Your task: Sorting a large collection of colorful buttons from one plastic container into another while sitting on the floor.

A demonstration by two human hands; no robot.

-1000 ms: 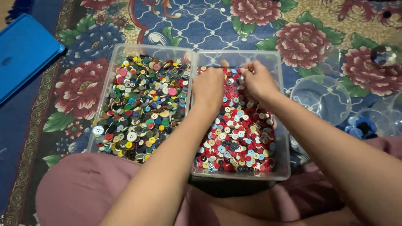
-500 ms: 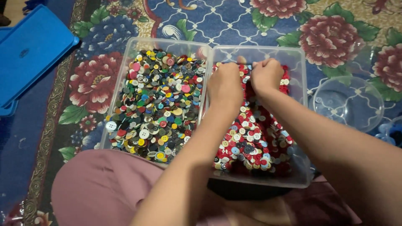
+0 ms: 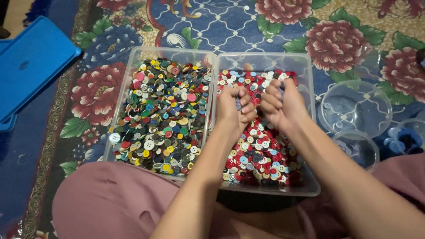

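Half a second earlier, lay flat and spread on the red-and-white buttons (image 3: 261,155); now lifted and curled into fists above them. Left hand (image 3: 235,108) closed around a few buttons, a dark one peeping between the fingers. Right hand (image 3: 281,104) likewise clenched on a small scoop, knuckles almost touching the left's. Both poised over the far half of the right clear bin (image 3: 310,132), at about 12 o'clock of its pile.

Left clear bin (image 3: 128,88) pressed wall to wall against the right one, at its 9 o'clock, heaped with mixed buttons (image 3: 164,119) in green, yellow, black and pink. Blue flat lid (image 3: 31,62) off at 10 o'clock, on the floor, well apart from the bins. Clear round bowl (image 3: 354,108) at 3 o'clock of the right bin, just beside its wall; smaller clear cup (image 3: 358,148) nearer, at 4 o'clock; a container with blue buttons (image 3: 405,137) at the frame's right edge.

Floral carpet (image 3: 248,26) bare beyond the bins at 12 o'clock. Pink-clad knees (image 3: 102,203) tight against the near rims.
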